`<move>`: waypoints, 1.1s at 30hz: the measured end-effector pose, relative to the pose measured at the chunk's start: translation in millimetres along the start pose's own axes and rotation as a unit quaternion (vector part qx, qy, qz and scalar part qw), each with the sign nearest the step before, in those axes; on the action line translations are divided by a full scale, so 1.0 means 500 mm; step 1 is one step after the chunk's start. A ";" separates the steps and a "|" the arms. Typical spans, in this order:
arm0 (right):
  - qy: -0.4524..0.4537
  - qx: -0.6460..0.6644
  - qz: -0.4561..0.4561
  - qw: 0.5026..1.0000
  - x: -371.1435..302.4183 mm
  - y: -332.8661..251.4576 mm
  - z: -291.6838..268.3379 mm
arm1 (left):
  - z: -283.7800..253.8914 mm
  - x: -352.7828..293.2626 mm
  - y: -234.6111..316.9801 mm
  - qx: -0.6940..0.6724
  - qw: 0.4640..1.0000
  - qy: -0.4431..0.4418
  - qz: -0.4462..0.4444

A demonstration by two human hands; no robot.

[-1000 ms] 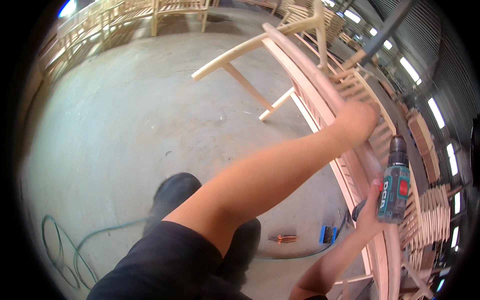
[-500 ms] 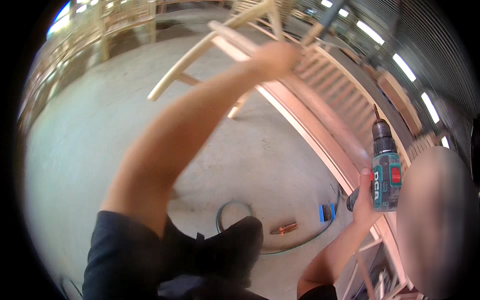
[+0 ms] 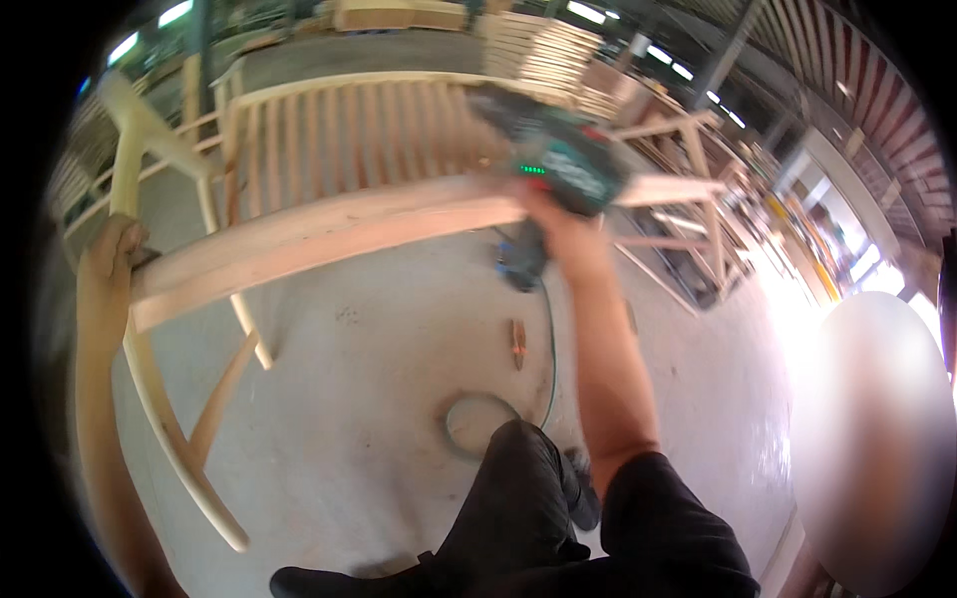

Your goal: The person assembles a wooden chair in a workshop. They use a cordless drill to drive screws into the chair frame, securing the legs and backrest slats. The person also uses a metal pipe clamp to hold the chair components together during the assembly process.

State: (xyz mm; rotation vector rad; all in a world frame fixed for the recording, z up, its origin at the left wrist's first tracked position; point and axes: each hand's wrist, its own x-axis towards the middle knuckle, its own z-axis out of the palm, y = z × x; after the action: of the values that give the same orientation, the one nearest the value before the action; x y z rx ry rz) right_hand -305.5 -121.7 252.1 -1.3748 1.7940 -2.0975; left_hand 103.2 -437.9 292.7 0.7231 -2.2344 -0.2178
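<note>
Bench, of pale wood, fills the middle of the head view above the floor, its broad front rail running from the left hand, past the right hand, toward the upper right. A curved leg reaches down from its left end. Slats show beyond the rail; whether they belong to the same bench cannot be told.

At the rail's left corner is the left hand, fingers bent beside the joint of rail and leg. It seems placed there to steady that end, though I cannot tell whether the fingers clamp the wood or merely rest on it. Anything tucked beneath them is hidden.

Over the rail's far edge, well apart from that corner, the right hand is wrapped around the handle of a green and black drill. This grip probably serves to carry the tool's weight and leave a finger near the trigger. The drill's nose points up and left; blur hides its tip, and whether the drill touches the rail cannot be told.

On the floor, near the rail's near edge, lie orange-handled pliers, presumably set down within reach. Just beside them runs a thin hose, which loops near the person's dark-trousered knee. Stacked boards stand beyond the bench.
</note>
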 end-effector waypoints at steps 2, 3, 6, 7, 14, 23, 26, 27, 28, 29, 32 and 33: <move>-0.046 0.015 -0.084 0.995 -0.013 -0.035 0.124 | 0.036 0.033 -0.008 -0.087 0.996 -0.027 -0.006; -0.049 0.037 -0.126 0.990 -0.018 -0.025 0.169 | 0.060 0.035 -0.004 -0.128 0.991 -0.042 -0.014; -0.020 -0.072 -0.151 0.986 -0.031 -0.073 0.339 | 0.056 0.023 -0.050 -0.083 0.993 0.039 0.074; -0.026 -0.091 -0.124 0.988 -0.028 -0.093 0.373 | 0.050 0.023 -0.068 -0.046 0.990 0.075 0.111; 0.069 -0.045 -0.066 0.994 0.002 -0.059 0.419 | 0.077 0.022 -0.057 -0.006 0.986 0.105 0.133; 0.088 -0.096 -0.097 0.987 -0.033 -0.075 0.412 | 0.077 0.001 -0.058 -0.033 0.984 0.121 0.126; 0.079 -0.108 -0.090 0.987 -0.051 -0.072 0.394 | 0.077 -0.017 -0.033 -0.013 0.989 0.106 0.103; 0.074 -0.116 -0.081 0.987 -0.061 -0.072 0.384 | 0.083 -0.020 -0.027 -0.021 0.989 0.106 0.098; 0.080 -0.115 -0.105 0.985 -0.071 -0.070 0.373 | 0.093 -0.022 -0.026 -0.031 0.990 0.105 0.093; 0.081 -0.088 -0.144 0.982 -0.059 -0.082 0.397 | 0.054 -0.012 -0.038 -0.016 0.989 0.121 0.089; 0.114 -0.064 -0.220 0.967 -0.056 -0.082 0.416 | 0.062 0.014 -0.104 -0.086 0.978 0.166 0.097; 0.129 -0.057 -0.244 0.959 -0.057 -0.082 0.417 | 0.046 0.028 -0.110 -0.146 0.986 0.071 0.024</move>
State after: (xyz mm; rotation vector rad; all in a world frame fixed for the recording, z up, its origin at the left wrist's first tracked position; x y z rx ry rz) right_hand -135.2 -252.4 254.1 -1.8045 1.8331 -2.5512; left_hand 102.7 -492.6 265.2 0.5085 -2.0255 -0.4457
